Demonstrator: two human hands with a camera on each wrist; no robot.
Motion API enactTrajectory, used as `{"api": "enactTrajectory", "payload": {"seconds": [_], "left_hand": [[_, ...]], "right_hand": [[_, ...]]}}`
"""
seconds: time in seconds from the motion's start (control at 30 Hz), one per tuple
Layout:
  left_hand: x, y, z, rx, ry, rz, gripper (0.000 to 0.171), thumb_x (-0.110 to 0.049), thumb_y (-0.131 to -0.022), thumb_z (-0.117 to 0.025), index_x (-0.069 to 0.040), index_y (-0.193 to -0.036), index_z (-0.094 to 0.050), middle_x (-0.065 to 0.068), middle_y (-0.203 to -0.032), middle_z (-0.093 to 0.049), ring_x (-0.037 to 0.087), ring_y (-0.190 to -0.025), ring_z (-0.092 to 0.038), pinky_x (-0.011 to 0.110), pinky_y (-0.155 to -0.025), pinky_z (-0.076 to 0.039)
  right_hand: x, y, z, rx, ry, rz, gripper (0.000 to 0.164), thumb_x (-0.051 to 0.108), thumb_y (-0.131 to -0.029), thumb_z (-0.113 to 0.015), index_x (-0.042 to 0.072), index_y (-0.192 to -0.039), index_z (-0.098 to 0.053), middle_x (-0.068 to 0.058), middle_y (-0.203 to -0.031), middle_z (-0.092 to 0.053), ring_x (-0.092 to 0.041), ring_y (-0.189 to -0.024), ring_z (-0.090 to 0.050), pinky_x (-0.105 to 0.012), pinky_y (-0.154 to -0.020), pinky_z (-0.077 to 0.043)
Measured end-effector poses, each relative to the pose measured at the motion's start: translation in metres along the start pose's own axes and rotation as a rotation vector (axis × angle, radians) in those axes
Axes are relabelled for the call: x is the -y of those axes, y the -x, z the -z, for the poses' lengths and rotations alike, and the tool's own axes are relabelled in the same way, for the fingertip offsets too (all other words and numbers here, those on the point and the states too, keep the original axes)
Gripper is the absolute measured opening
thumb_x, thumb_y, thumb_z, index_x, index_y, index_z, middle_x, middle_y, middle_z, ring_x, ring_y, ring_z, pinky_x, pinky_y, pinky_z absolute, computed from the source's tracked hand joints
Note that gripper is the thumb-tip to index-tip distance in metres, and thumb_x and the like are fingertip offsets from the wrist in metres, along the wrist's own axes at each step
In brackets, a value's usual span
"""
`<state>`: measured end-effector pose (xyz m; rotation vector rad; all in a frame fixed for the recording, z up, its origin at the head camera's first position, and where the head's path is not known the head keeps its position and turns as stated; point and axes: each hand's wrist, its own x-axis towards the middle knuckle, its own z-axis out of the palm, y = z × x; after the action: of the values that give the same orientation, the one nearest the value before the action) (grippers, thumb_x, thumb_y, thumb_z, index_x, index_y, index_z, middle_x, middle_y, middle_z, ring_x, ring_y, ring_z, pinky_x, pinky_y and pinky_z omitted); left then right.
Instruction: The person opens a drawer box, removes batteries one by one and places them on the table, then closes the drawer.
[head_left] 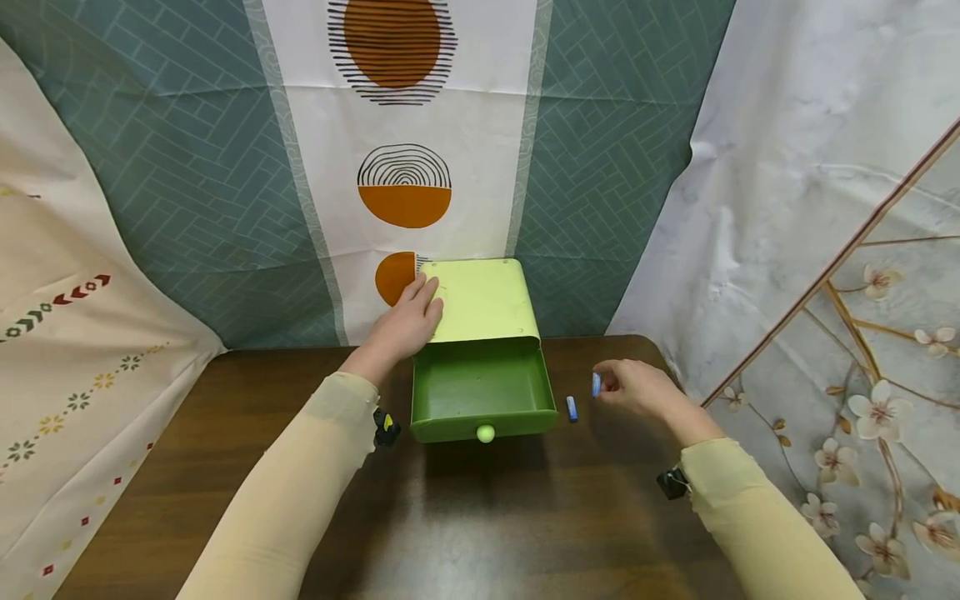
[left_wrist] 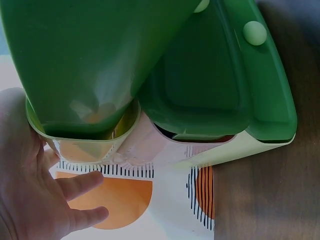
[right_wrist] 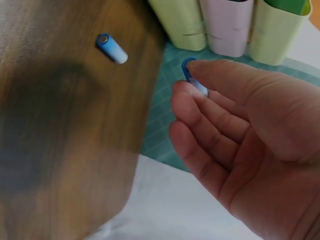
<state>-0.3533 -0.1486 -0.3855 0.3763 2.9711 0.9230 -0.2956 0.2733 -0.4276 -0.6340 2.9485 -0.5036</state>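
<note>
The right hand point(head_left: 637, 387) was clamped on a blue battery point(head_left: 596, 384), pinching it between thumb and fingertips near the far right corner of the surface point(head_left: 495, 533), the battery standing out on the side toward the unit point(head_left: 480, 296). A second battery point(head_left: 572, 408) lay on the surface, apart from that hand, between it and the top drawer point(head_left: 450, 427), and closer to the far edge than to the near one. The left hand point(head_left: 408, 321) had its fingers extended, resting on the left edge of the unit's top. The unit stood by the far edge, and its top drawer was pulled out toward the near edge, with a round knob point(head_left: 486, 433) on the front. From the head, the top drawer covered what lay beneath it; the left wrist view showed a middle drawer point(left_wrist: 200, 90) and a bottom drawer point(left_wrist: 272, 95) as well, along with the left fingers spread apart. The right wrist view brought out a pink tier point(right_wrist: 230, 25) between two pale green ones, and the second battery's colouring, blue at one end and whitish at the other.
</note>
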Motion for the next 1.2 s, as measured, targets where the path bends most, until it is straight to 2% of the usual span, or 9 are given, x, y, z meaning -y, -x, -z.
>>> {"api": "enactTrajectory", "payload": {"seconds": [0.3, 0.53, 0.7, 1.0, 1.2], "left_hand": [[-0.002, 0.002, 0.003, -0.005, -0.001, 0.002, 0.067, -0.051, -0.120, -0.024, -0.024, -0.180, -0.015, 0.001, -0.186, -0.002, 0.030, -0.170, -0.010, 0.061, -0.131, -0.023], [-0.002, 0.002, 0.003, -0.001, 0.008, 0.004, 0.066, -0.051, -0.120, -0.024, -0.025, -0.180, -0.015, 0.000, -0.186, -0.001, 0.030, -0.170, -0.010, 0.061, -0.131, -0.023], [-0.002, 0.001, 0.003, 0.002, 0.003, 0.003, 0.066, -0.052, -0.120, -0.024, -0.026, -0.180, -0.014, -0.001, -0.186, -0.001, 0.031, -0.170, -0.012, 0.062, -0.130, -0.024], [-0.003, 0.001, 0.003, -0.003, 0.002, 0.000, 0.066, -0.050, -0.120, -0.025, -0.024, -0.180, -0.015, 0.002, -0.186, -0.001, 0.032, -0.170, -0.011, 0.062, -0.131, -0.023], [-0.003, 0.001, 0.001, 0.008, 0.000, 0.007, 0.067, -0.053, -0.120, -0.024, -0.027, -0.180, -0.014, -0.001, -0.186, 0.000, 0.032, -0.170, -0.013, 0.061, -0.130, -0.023]], "right_hand": [[-0.006, -0.002, -0.013, 0.028, 0.011, -0.005, 0.050, 0.013, -0.095, -0.080, -0.007, -0.140, -0.070, 0.002, -0.100, -0.079, -0.020, -0.093, -0.074, -0.051, -0.087, -0.060], [-0.008, -0.005, -0.024, 0.060, 0.041, -0.002, 0.045, 0.012, -0.095, -0.080, -0.005, -0.136, -0.071, 0.006, -0.091, -0.073, -0.015, -0.083, -0.064, -0.046, -0.080, -0.058], [-0.013, -0.010, -0.032, 0.106, 0.043, -0.021, 0.045, 0.013, -0.097, -0.080, -0.004, -0.137, -0.071, 0.005, -0.093, -0.072, -0.015, -0.085, -0.064, -0.047, -0.081, -0.058], [-0.024, -0.017, -0.043, 0.149, 0.042, -0.043, 0.044, 0.013, -0.097, -0.081, -0.004, -0.136, -0.071, 0.002, -0.094, -0.070, -0.017, -0.084, -0.061, -0.046, -0.081, -0.057], [-0.028, -0.019, -0.049, 0.165, 0.037, -0.051, 0.044, 0.011, -0.098, -0.081, -0.006, -0.137, -0.070, -0.001, -0.096, -0.071, -0.018, -0.085, -0.063, -0.046, -0.081, -0.057]]}}
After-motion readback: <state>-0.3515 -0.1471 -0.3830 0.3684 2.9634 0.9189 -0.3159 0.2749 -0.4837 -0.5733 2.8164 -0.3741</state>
